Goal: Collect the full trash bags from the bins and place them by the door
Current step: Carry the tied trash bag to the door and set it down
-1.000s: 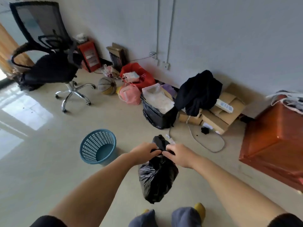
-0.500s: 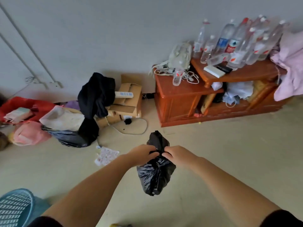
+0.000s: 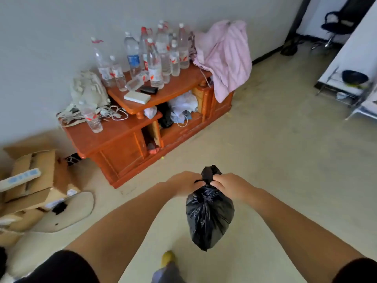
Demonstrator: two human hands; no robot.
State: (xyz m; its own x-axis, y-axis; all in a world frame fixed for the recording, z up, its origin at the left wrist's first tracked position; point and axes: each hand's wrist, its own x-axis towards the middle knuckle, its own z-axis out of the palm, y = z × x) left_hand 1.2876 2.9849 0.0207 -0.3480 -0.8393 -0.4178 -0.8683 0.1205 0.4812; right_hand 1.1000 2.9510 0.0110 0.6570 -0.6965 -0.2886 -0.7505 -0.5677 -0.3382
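Note:
A small full black trash bag (image 3: 209,215) hangs in front of me above the floor, its neck bunched together at the top. My left hand (image 3: 186,183) grips the neck from the left and my right hand (image 3: 228,185) grips it from the right, both closed on the plastic. The bag's twisted top pokes up between my hands. No bin is in view.
A low orange wooden cabinet (image 3: 126,144) stands against the wall ahead left, with several plastic bottles and a pink cloth (image 3: 224,56) on it. Cardboard boxes (image 3: 32,184) lie at the left. A doorway with an office chair (image 3: 336,23) opens at the far right, beside a metal rack (image 3: 350,88).
My view has swung right: the blue basket and clutter left the frame, the cabinet moved to the left, and the doorway came into view. Both hands kept hold of the bag.

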